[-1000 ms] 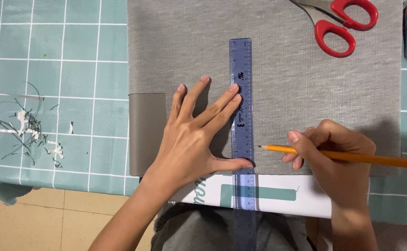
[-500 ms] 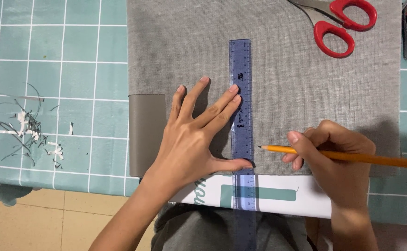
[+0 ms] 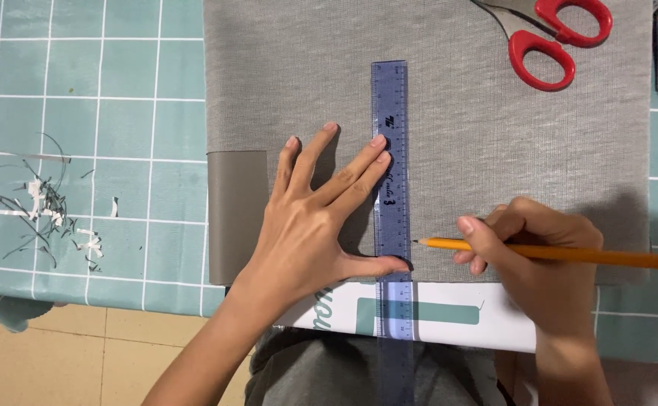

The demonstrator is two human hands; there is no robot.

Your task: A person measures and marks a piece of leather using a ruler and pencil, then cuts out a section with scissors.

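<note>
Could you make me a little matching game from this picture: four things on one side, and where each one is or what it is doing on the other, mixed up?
Things:
1. ruler
2. pencil
3. scissors
4. paper scraps

Places or states:
A. lying at the top right of the grey fabric
B. scattered on the teal checked tablecloth, far left
C. pressed flat by the left hand
D. held in the right hand, tip beside the ruler's edge

Pairs: 1-C, 2-D, 3-A, 4-B

Left hand [image 3: 314, 225] flat, fingers spread, left of the ruler [image 3: 391, 188]; right hand [image 3: 539, 256] curled, right of it.
</note>
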